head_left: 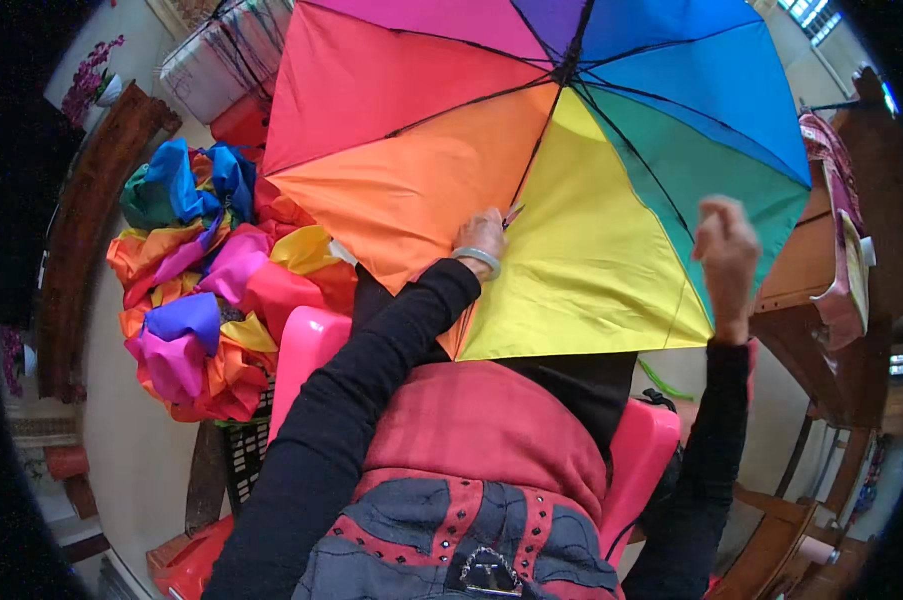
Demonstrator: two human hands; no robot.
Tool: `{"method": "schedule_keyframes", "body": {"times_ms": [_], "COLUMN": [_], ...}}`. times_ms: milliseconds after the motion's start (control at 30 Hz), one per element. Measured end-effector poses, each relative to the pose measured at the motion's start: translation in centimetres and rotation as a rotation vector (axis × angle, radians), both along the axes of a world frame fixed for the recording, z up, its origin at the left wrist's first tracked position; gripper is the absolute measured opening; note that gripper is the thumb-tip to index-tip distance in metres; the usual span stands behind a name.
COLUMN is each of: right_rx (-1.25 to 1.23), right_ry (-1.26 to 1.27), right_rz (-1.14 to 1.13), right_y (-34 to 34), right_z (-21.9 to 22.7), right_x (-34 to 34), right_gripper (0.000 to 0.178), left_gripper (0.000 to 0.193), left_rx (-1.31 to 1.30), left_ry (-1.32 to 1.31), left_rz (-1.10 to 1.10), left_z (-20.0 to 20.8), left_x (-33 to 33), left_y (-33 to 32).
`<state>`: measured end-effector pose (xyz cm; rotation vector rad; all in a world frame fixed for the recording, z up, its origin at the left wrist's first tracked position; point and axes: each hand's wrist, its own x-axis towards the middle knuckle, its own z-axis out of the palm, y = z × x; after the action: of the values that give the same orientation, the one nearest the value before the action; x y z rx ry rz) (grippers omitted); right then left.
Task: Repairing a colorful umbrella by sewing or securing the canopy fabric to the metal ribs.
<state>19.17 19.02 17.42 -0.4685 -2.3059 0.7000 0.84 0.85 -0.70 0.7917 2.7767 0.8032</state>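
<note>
A rainbow umbrella (591, 270) is spread over my lap, its inner side with the dark ribs facing me. My left hand (481, 238), with a pale bangle at the wrist, is closed at the rib between the orange and yellow panels. From its fingers sticks a small pointed reddish thing (512, 215), too little of it showing to name. My right hand (726, 245) is raised in front of the green panel at the right, slightly blurred. Its fingers are curled together; what they hold, if anything, cannot be made out.
At the left, a heap of bright multicoloured cloth (196, 290) fills a black plastic basket (246, 460). I sit in a pink chair (311, 350). Wooden furniture (821, 270) stands close on the right, and a long wooden piece (86, 230) at the far left.
</note>
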Motion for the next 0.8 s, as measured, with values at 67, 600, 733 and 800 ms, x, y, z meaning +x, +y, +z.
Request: {"method": "schedule_keyframes", "body": {"times_ms": [67,600,733,800], "right_rx": [-0.292,0.029,0.045,0.037], "right_ry": [0.128,-0.309,-0.356,-0.380], "right_rz": [-0.066,0.033,-0.060,-0.075], "right_y": [0.5,-6.6,-7.5,-8.0], "right_z": [1.6,-17.6,-17.0,-16.7], "right_x": [-1.8,-12.5,-12.8,-12.8], "right_gripper": [0.011,0.010,0.011,0.012], "left_gripper": [0.013,0.019,0.017,0.017], "left_rx": [0.013,0.605,0.565,0.562], "left_ry": [-0.007,-0.894,-0.840,-0.860], "left_rz": [-0.009,0.241,0.201,0.219], "left_z": [-0.3,1.8,1.4,1.5], "left_x": [-0.1,0.1,-0.4,-0.4], "left_y": [0.2,-0.7,-0.8,-0.9]}}
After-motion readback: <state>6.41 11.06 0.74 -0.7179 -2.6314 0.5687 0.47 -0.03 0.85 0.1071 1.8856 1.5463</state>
